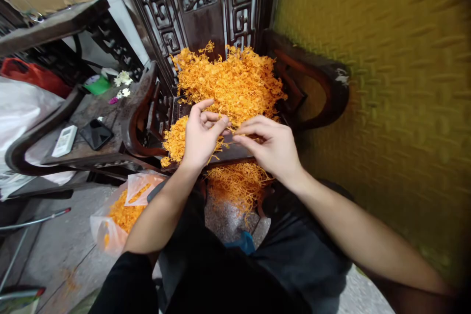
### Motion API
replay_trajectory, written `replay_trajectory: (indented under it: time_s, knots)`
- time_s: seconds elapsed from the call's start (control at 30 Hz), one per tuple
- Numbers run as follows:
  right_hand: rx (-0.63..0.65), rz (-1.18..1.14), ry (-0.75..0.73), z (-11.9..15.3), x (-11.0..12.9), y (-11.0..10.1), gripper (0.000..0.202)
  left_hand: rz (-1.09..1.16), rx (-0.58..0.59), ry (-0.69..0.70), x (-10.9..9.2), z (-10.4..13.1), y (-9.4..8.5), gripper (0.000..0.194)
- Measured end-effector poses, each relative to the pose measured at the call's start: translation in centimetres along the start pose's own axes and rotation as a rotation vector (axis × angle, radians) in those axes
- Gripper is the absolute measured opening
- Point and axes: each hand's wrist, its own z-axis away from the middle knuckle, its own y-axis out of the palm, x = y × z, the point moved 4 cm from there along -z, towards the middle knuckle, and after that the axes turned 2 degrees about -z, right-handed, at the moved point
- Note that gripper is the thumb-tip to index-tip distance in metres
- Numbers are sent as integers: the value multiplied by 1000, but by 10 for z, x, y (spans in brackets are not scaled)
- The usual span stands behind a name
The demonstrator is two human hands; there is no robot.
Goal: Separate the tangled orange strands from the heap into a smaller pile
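My left hand and my right hand meet over the front of a dark carved wooden seat. Thumb and fingers of both are pinched together, with a thin orange stringy piece between them, partly hidden by the fingertips. Just beyond my hands rises a large heap of orange, curly, flower-like plastic pieces. A smaller orange pile lies by my left hand, partly covered by it. Below the seat's front edge, between my knees, is a tangle of thin orange strands.
On the floor at left sits a clear plastic bag with orange pieces inside. A wooden side table holds a black phone, a white remote-like device and a green container. A curved armrest and a yellow textured surface bound the right.
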Motion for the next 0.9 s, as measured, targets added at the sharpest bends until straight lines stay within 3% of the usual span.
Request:
replay_trajectory:
  time_s: [0.1,0.2,0.33,0.57,0.67,0.77,0.9]
  knots:
    - [-76,-386,308,-5,-21,-3,24,18,134,-165,4,2,2,74]
    - [-143,-646,529,-5,-34,0,37,-16,260,-222,10,7,7,84]
    - [-135,-712,648,-2,-39,5,39,-54,287,-156,13,9,9,55]
    - [-55,-598,593,0,-37,1,36,-209,150,-62,3,3,-3,15]
    - [-63,-416,398,0,-26,-8,25,-261,-2,-14,-3,-2,-12,12]
    - [-107,-294,132,-2,-9,-18,13,-250,-42,3,-6,-5,-14,12]
    - [-63,-449,27,-4,10,-28,17,-264,-114,70,-11,-14,-25,13]
